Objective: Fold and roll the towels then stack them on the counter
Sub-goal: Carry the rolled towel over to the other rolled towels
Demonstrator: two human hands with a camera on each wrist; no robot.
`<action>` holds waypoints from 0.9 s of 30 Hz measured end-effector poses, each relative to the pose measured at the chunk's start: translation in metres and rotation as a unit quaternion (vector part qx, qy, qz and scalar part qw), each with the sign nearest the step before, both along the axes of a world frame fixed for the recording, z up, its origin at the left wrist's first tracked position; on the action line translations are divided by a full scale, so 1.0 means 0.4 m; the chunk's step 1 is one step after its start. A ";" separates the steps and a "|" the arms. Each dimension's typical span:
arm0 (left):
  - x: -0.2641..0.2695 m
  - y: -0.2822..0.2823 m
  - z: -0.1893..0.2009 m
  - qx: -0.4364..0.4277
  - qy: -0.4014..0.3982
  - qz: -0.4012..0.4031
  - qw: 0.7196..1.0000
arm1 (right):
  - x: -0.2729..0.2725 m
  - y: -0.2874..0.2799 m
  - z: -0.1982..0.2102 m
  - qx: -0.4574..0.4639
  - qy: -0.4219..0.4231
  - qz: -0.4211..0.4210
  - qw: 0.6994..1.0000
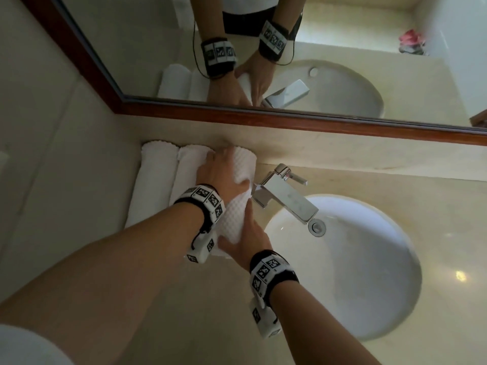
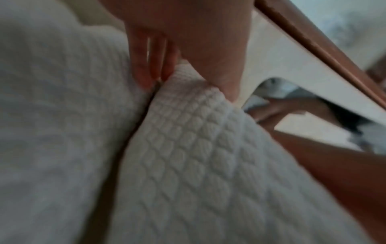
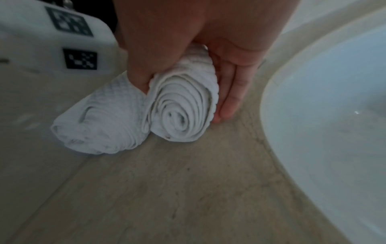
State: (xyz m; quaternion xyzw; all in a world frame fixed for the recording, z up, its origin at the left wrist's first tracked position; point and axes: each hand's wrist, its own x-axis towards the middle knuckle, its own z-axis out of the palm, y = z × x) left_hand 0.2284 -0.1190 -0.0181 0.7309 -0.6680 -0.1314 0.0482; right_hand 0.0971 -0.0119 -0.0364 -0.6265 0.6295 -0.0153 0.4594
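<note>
Three white rolled towels lie side by side on the beige counter, left of the sink. Both hands are on the rightmost waffle-textured roll. My left hand grips its far part: its fingers are tucked into the gap beside the middle roll, and the thumb lies on the other side of the roll. My right hand grips the near end. Its thumb sits between the two rolls, and its fingers run down the sink side of the spiral end. The neighbouring roll touches it.
A chrome faucet stands just right of the held roll, with the white sink basin beyond it. A wood-framed mirror runs along the back wall. The leftmost roll lies by the side wall.
</note>
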 end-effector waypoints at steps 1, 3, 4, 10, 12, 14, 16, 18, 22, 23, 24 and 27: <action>-0.005 -0.006 0.006 -0.039 -0.058 -0.060 0.996 | 0.004 -0.003 -0.001 -0.009 0.003 0.011 1.000; -0.012 -0.027 0.018 -0.070 -0.134 -0.193 0.970 | 0.015 -0.007 -0.006 -0.023 0.008 0.022 0.999; -0.012 -0.036 0.018 -0.063 -0.154 -0.254 0.953 | 0.018 -0.008 -0.011 -0.029 0.006 0.025 0.999; 0.002 -0.032 -0.043 0.014 -0.175 -0.328 0.928 | -0.014 0.003 -0.028 0.003 -0.106 -0.024 0.994; 0.016 -0.026 -0.051 0.010 -0.170 -0.314 0.934 | 0.000 -0.004 -0.039 0.008 -0.124 -0.028 0.992; 0.042 -0.023 -0.054 0.004 -0.162 -0.303 0.939 | 0.033 -0.012 -0.048 0.008 -0.100 -0.010 0.995; 0.072 -0.021 -0.061 -0.002 -0.151 -0.300 0.942 | 0.070 -0.011 -0.059 -0.002 -0.068 0.002 0.998; 0.092 -0.018 -0.062 0.000 -0.144 -0.295 0.945 | 0.094 -0.009 -0.061 -0.011 -0.061 0.000 0.998; 0.074 -0.004 -0.054 0.037 -0.151 -0.273 0.949 | 0.081 -0.021 -0.077 0.014 -0.074 0.007 0.997; 0.070 0.001 -0.056 0.042 -0.153 -0.265 0.951 | 0.077 -0.023 -0.077 0.021 -0.076 0.006 0.997; 0.071 0.006 -0.059 0.040 -0.152 -0.257 0.954 | 0.078 -0.021 -0.077 0.018 -0.077 0.002 0.997; 0.087 0.010 -0.066 0.044 -0.165 -0.243 0.955 | 0.103 -0.003 -0.062 -0.005 -0.063 -0.015 0.998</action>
